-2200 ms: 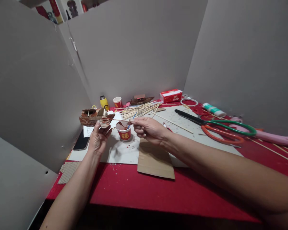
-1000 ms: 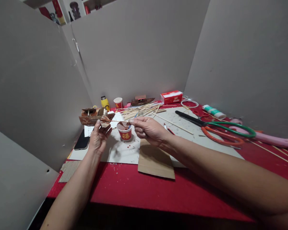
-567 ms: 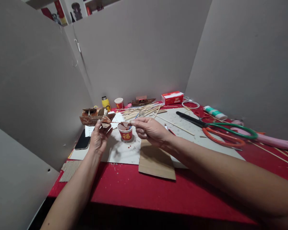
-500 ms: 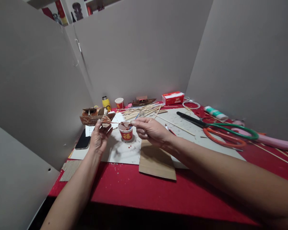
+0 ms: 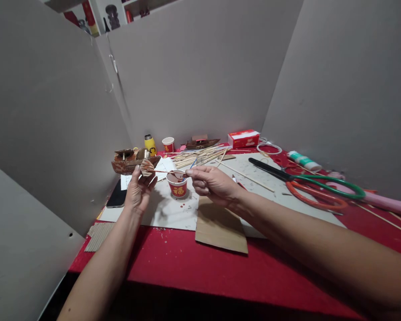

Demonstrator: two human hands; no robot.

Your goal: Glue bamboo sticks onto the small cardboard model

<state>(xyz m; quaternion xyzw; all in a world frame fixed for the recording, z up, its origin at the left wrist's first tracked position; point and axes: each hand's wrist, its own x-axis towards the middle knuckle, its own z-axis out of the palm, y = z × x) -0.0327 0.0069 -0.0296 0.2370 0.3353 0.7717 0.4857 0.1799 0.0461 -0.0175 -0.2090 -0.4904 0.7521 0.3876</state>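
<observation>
My left hand (image 5: 138, 194) holds up a small ribbed wooden piece (image 5: 147, 168), pale with reddish-brown streaks, between thumb and fingers. In my right hand (image 5: 209, 180) a thin brown-stained stick (image 5: 165, 172) is pinched, its far end reaching the piece; whether that end has bristles is too small to tell. Below the stick stands a red and white paper cup (image 5: 178, 189) with brown colour inside. A slim blue rod (image 5: 193, 163) shows beside the cup's rim. Just behind my left hand sits a brown wooden model boat (image 5: 122, 167).
A cardboard piece (image 5: 220, 227) lies under my right forearm. Large scissors (image 5: 270, 169) rest to the right. Behind are thin wooden sticks (image 5: 194, 157), a second model boat (image 5: 202, 143), a yellow bottle (image 5: 150, 145) and a red tissue pack (image 5: 243, 139). A phone (image 5: 116, 196) lies left.
The view has shifted slightly, so most things sit a little further right. Both hands keep their holds, with the stick still at the wooden piece.
</observation>
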